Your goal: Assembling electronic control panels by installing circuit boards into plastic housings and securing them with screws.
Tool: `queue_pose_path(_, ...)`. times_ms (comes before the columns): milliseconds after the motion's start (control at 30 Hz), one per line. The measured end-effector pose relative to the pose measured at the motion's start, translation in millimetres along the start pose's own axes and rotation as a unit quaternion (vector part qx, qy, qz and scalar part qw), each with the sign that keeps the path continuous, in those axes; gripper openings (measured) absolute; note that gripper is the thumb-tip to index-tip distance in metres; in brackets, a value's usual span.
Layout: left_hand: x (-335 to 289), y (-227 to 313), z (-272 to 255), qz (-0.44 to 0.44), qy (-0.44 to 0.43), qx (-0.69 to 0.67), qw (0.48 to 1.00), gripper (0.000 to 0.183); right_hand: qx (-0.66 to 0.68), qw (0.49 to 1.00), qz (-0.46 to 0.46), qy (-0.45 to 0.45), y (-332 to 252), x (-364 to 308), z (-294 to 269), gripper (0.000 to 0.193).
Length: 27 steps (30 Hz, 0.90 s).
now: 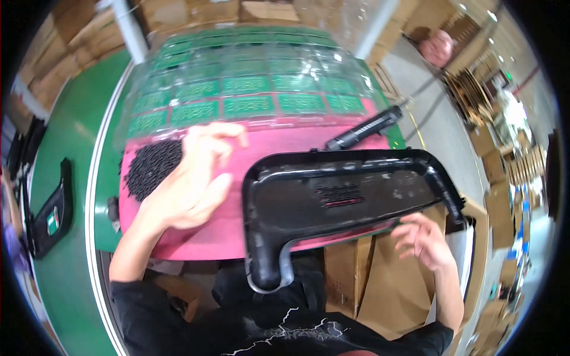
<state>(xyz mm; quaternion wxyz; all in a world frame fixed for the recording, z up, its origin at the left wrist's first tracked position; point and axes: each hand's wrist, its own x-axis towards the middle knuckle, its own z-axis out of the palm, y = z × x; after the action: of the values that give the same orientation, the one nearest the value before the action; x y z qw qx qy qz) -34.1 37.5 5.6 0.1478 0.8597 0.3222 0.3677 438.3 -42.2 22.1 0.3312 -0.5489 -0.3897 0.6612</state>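
Note:
A large black moulded plastic panel [380, 178] lies on the pink mat [237, 237], its raised rim facing up and a curved leg reaching over the near edge. There is a slotted patch near its middle. My left hand [199, 172] is above the mat, left of the panel, thumb and fingers apart and slightly blurred; I see nothing in it. Beside it, partly behind the wrist, is a heap of small black pieces [151, 169], too small to name surely. My right hand [424, 242] hovers by the panel's near right edge, fingers loosely spread, holding nothing visible.
Clear plastic trays [246, 83] of green circuit boards cover the table's far side. A black corded electric screwdriver [365, 127] lies behind the panel. Cardboard [395, 285] stands below the near right edge. Another black panel [54, 213] is at far left, near another person's arm.

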Motion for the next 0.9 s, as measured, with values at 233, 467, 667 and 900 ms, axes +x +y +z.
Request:
queue_pose_path(233,14.2,-16.2,31.1,-0.109,0.007,0.06,0.992,0.029,-0.365,0.906,-0.179,-0.122,-60.7,54.0,63.6,0.02)
queue_pose_path(467,-7.0,-17.7,48.4,-0.06,-0.072,0.124,0.988,0.024,-0.617,0.611,-0.496,-0.014,-121.9,249.2,177.1,0.043)
queue_pose_path(667,-17.6,-38.4,12.5,-0.004,-0.06,0.198,0.978,0.018,-0.749,0.537,-0.366,0.129,-148.1,402.0,236.7,0.053)
queue_pose_path(900,-10.3,-37.5,14.1,-0.013,-0.045,0.229,0.972,0.022,-0.79,0.543,-0.258,0.122,-160.8,459.8,242.7,0.058)
